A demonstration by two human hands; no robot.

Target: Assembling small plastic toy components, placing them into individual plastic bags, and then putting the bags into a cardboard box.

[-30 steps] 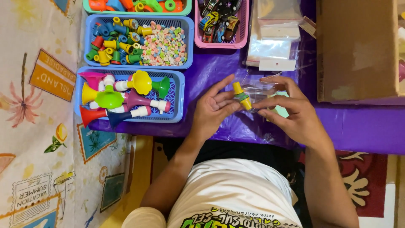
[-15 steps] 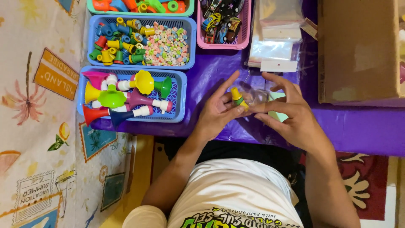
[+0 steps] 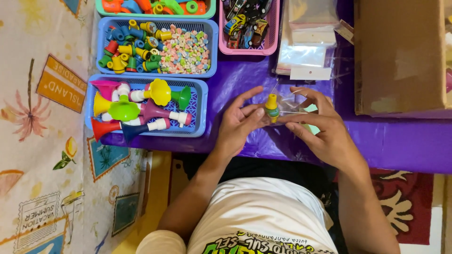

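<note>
1. Your left hand [image 3: 238,124] pinches a small yellow-topped toy [image 3: 271,108] between thumb and fingers, upright, long axis pointing away from you.
2. Your right hand [image 3: 325,129] is clenched on a clear plastic bag [image 3: 293,106] just right of the toy, touching it; both sit above the purple counter [image 3: 395,141].
3. The blue basket of toy horns [image 3: 197,110] lies left, the stack of clear bags [image 3: 306,51] beyond, and the cardboard box [image 3: 400,56] to the right; nothing stands between your hands.
</note>
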